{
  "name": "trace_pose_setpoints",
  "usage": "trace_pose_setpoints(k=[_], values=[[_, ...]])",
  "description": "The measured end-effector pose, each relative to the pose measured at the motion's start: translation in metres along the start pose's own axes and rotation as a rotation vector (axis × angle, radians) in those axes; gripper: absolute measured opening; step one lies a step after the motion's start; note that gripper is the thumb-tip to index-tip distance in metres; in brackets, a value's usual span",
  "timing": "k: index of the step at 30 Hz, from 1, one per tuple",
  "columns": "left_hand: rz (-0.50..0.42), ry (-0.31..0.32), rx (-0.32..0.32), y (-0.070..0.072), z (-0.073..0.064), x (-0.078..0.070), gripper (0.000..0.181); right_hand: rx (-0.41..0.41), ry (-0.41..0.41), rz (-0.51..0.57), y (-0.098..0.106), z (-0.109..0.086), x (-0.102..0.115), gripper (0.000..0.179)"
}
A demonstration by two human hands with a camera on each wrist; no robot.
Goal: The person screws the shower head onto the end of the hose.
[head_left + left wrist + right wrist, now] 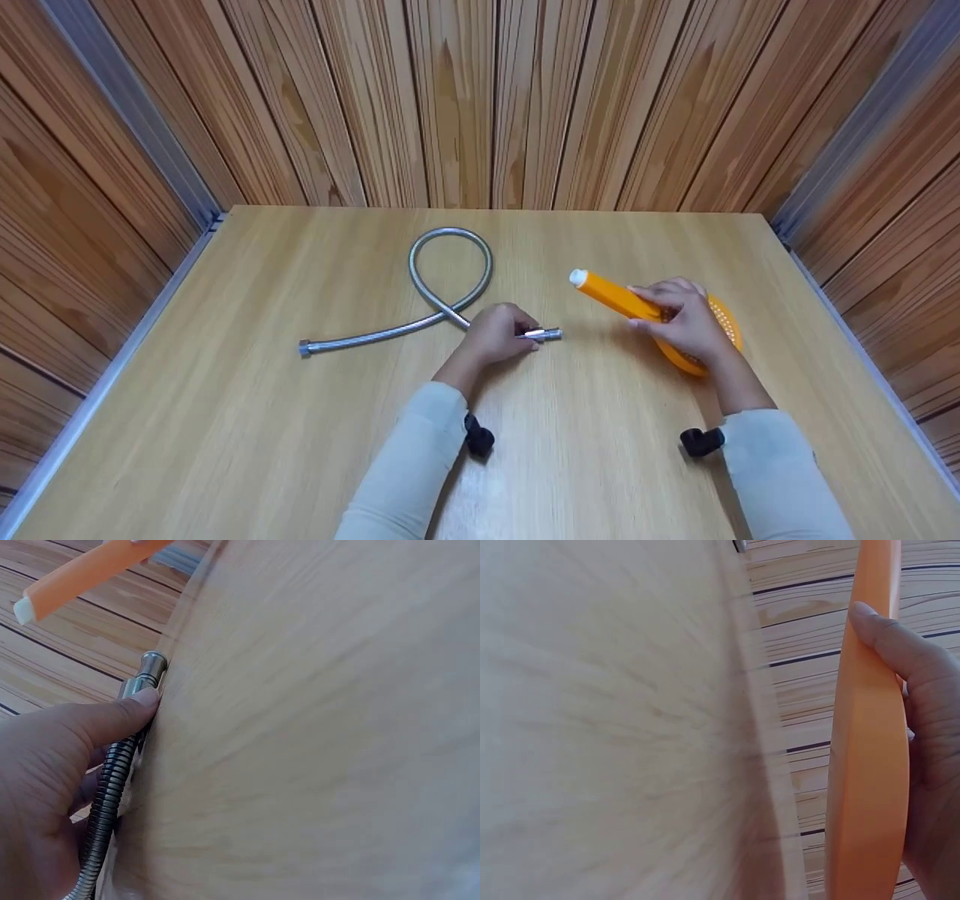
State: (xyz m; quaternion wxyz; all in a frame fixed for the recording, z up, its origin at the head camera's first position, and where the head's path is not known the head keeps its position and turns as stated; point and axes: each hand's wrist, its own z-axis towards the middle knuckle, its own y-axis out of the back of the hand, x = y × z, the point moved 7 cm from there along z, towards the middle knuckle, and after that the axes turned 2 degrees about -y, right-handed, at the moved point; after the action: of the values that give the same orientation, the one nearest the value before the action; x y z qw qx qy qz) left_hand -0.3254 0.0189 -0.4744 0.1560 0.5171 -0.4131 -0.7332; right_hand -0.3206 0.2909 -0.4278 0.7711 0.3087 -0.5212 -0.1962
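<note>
A silver metal shower hose lies on the table with one loop, its hex nut at the far left. My left hand pinches the hose's other end near its metal fitting, close to the tabletop. In the left wrist view the thumb presses along that fitting. My right hand grips an orange shower head around its neck. The white threaded tip of the handle points left, toward the hose fitting but apart from it. Part of the round perforated head is hidden behind the hand.
The wooden table is bounded by wood-plank walls at the back and both sides, with grey metal strips at the corners. A black wrist camera sits on the left sleeve, another black camera on the right.
</note>
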Motion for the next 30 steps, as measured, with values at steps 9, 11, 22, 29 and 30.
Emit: trace_pose_setpoints(k=[9, 11, 22, 29, 30], values=[[-0.077, -0.009, 0.012, 0.005, -0.004, -0.007, 0.017, 0.011, -0.004, -0.004, 0.003, -0.003, 0.007, 0.046], [-0.096, -0.012, 0.009, 0.008, -0.005, -0.010, 0.017, 0.011, -0.009, -0.005, 0.005, -0.004, 0.008, 0.046], [-0.144, -0.085, -0.059, 0.040, -0.014, -0.020, 0.018, 0.019, 0.042, -0.019, 0.005, -0.007, 0.023, 0.045], [-0.203, -0.071, -0.087, 0.052, -0.023, -0.020, 0.017, 0.018, 0.113, -0.031, 0.001, -0.007, 0.037, 0.045], [-0.217, -0.068, -0.091, 0.053, -0.024, -0.020, 0.017, 0.016, 0.128, -0.033, 0.001, -0.007, 0.040, 0.045]])
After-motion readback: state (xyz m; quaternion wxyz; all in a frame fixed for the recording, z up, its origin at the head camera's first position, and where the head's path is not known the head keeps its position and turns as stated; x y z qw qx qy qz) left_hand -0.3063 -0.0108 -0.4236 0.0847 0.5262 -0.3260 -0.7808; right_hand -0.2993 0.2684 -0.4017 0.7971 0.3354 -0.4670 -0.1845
